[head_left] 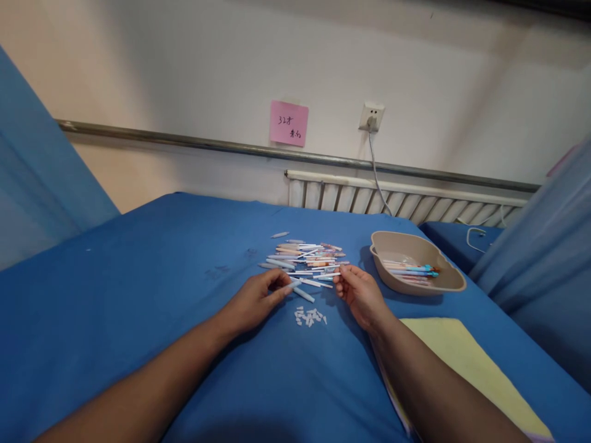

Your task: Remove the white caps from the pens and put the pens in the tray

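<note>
Both forearms stretched over a blue cloth (138,295) on the table. Left hand (253,303) resting on the cloth, fingers pinched together on a pale pen barrel (292,285) at the near edge of the pen pile (307,258). Right hand (360,292) just beside the pile on its right, fingertips closed on the end of a thin white pen piece (327,275) lying toward the pile. Between and slightly nearer than the two hands, a small heap of white caps (310,317) on the cloth. To the right, well apart from the pile, a beige tray (443,286) with a few finished pens (413,269) inside. Yellow cloth (462,357) under the right forearm. Pink note (289,123) and a socket (372,116) on the wall behind.
</note>
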Tool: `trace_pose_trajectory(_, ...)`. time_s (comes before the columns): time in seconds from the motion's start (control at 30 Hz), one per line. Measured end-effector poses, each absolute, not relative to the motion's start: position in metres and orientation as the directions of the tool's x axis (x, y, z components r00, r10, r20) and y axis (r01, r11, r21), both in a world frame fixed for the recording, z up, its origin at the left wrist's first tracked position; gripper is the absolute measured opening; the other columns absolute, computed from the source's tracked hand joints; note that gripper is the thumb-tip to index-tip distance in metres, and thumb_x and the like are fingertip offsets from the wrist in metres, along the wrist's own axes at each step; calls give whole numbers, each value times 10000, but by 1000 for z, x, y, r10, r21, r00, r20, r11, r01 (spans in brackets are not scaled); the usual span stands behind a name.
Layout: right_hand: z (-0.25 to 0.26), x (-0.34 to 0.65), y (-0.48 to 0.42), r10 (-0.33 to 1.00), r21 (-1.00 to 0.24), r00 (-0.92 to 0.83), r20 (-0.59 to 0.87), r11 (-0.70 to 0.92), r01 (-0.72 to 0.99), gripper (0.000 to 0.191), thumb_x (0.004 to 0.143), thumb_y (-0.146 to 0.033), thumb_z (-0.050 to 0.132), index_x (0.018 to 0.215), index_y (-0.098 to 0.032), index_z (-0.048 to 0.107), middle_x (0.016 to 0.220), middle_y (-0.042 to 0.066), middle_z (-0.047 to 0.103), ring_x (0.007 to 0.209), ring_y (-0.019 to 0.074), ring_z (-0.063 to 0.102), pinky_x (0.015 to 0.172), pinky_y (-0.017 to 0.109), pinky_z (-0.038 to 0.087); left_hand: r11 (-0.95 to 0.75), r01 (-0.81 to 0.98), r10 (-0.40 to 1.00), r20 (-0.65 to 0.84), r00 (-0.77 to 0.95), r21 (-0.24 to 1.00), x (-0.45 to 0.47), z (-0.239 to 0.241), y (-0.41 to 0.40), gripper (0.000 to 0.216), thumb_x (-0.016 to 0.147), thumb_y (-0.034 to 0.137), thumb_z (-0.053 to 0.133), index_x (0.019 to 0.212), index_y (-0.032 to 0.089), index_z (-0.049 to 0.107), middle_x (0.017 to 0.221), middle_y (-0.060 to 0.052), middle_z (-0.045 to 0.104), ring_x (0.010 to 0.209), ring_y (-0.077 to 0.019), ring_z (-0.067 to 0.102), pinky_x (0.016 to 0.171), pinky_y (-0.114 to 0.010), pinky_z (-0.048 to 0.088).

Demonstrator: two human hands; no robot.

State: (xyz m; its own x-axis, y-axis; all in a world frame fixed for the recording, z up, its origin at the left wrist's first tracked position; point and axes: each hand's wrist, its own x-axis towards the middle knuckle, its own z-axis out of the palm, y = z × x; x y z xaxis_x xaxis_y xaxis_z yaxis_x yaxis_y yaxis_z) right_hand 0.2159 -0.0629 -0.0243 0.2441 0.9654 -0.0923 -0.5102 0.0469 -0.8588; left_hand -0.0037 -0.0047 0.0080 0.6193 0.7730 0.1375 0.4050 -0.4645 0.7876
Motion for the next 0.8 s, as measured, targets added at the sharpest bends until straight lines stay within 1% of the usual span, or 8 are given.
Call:
trace_pose_trajectory(0.13,-25,215,-62,965,-879,253,-71,59,-474,324,640,-436,752,710,-160,597,603,-13,602,480,73,457,459,190,339,-467,397,773,146,618,790,-4,7,-5,228,825,381,525,816,174,621,750,-15,614,706,-159,531,651,-254,405)
trace_pose_trajectory(0.33,-24,214,-63,962,-899,263,-72,51,-435,354,637,-466,744,722,-156,595,606,-13,606,479,73,461,461,186,342,-472,418,760,118,639,776,-3,11,-7,259,836,408,500,833,170,602,773,-12,608,735,-165,537,680,-270,424)
trace_pose_trajectory(0.57,-28,214,-62,961,-919,272,-56,57,-390,354,652,-482,725,724,-161,593,615,-10,610,478,75,460,463,195,341,-499,421,750,134,648,757,-4,10,-7,211,830,368,510,825,177,600,778,-11,611,745,-164,536,700,-269,428)
trace_pose_trajectory(0.67,-30,214,-61,959,-946,281,-19,74,-316,361,673,-502,699,745,-162,599,627,-5,616,483,78,468,468,200,345,-522,427,744,149,652,739,-4,10,-7,199,827,355,517,824,176,605,776,-12,612,745,-165,534,702,-267,424)
trace_pose_trajectory(0.8,-28,210,-63,960,-982,267,83,125,-145,358,722,-523,642,768,-171,599,624,-7,618,490,89,486,489,213,367,-532,434,745,159,648,727,-4,11,-9,176,810,332,540,815,176,621,783,-15,619,761,-173,534,695,-262,418)
